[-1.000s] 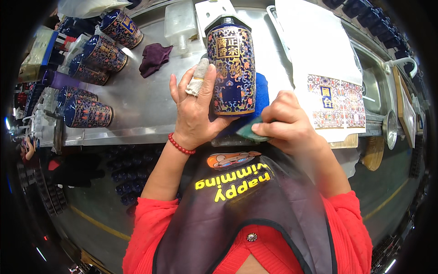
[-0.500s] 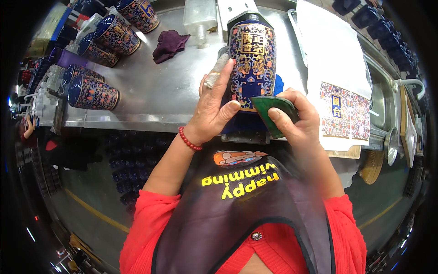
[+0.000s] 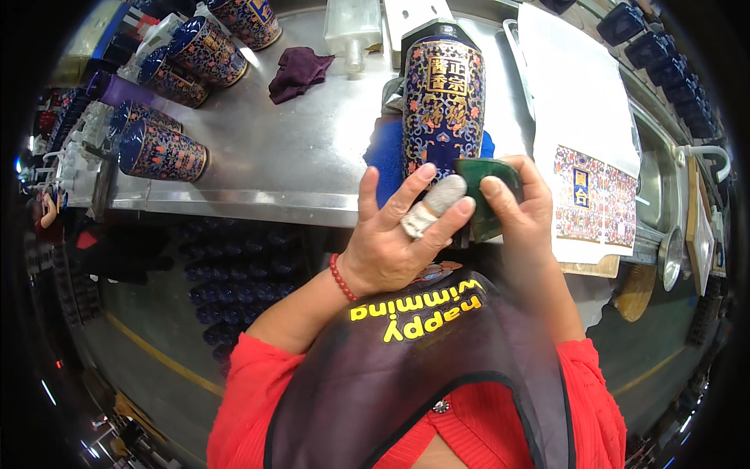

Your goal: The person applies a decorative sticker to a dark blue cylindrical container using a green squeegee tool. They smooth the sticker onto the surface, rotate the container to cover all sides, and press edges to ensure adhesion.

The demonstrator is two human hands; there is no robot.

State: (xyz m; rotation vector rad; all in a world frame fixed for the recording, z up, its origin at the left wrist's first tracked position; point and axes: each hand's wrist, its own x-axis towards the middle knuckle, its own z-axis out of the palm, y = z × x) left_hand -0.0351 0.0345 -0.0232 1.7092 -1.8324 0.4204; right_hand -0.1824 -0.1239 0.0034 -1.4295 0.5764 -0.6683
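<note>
A dark blue bottle (image 3: 443, 102) with a colourful floral pattern and gold lettering lies on its side in a stand, its base end toward me. My right hand (image 3: 525, 211) grips a flat green scraper (image 3: 484, 170) between thumb and fingers, against the base end of the bottle. My left hand (image 3: 394, 246) has its fingers spread over the base end and holds nothing. A grey-white cover (image 3: 435, 205) wraps one of its fingers. The stand under the bottle is mostly hidden, with blue cloth (image 3: 381, 160) showing at its side.
Several decorated blue bottles (image 3: 164, 148) stand at the left of the metal table (image 3: 258, 180). A purple cloth (image 3: 301, 74) and a clear bottle-shaped piece (image 3: 351, 35) lie farther back. White sheets with printed floral labels (image 3: 598, 195) lie at right, beside a sink (image 3: 648, 141).
My left hand has moved right and nearer me, from the bottle's left side to its base end. The scraper has turned more upright in my right hand. The view has shifted slightly.
</note>
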